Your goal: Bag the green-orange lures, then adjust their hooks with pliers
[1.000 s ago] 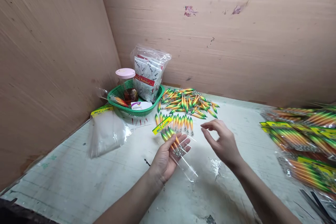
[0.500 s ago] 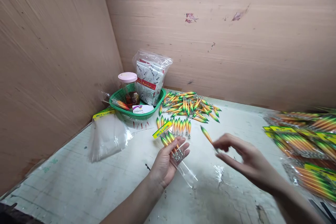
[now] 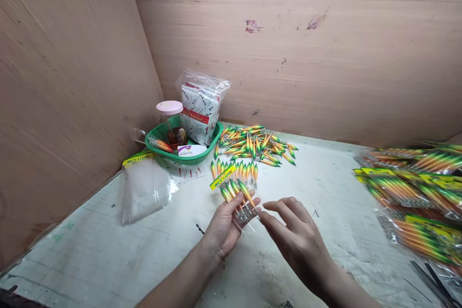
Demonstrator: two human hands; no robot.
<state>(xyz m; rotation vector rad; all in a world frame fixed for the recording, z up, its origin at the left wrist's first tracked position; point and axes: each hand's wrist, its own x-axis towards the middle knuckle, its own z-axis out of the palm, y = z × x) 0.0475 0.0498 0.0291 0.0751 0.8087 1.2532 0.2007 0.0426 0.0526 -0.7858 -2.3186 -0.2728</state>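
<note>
Presently I note L hand (image 3: 225, 228) gripping part-filled lure bag (image 3: 238, 197) above worktop (image 3: 108, 250), R hand (image 3: 296, 236) pinching a lure into it; packed bags (image 3: 407, 192) at right, loose lures (image 3: 256, 144) remain.

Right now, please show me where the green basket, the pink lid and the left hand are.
green basket (image 3: 202, 158), head view, on its front rim.
pink lid (image 3: 169, 107), head view, on the lid's top.
left hand (image 3: 223, 226), head view, on the palm.

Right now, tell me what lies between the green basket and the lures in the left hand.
In the head view, a short row of lures on the table lies between the green basket and the left hand.
</note>
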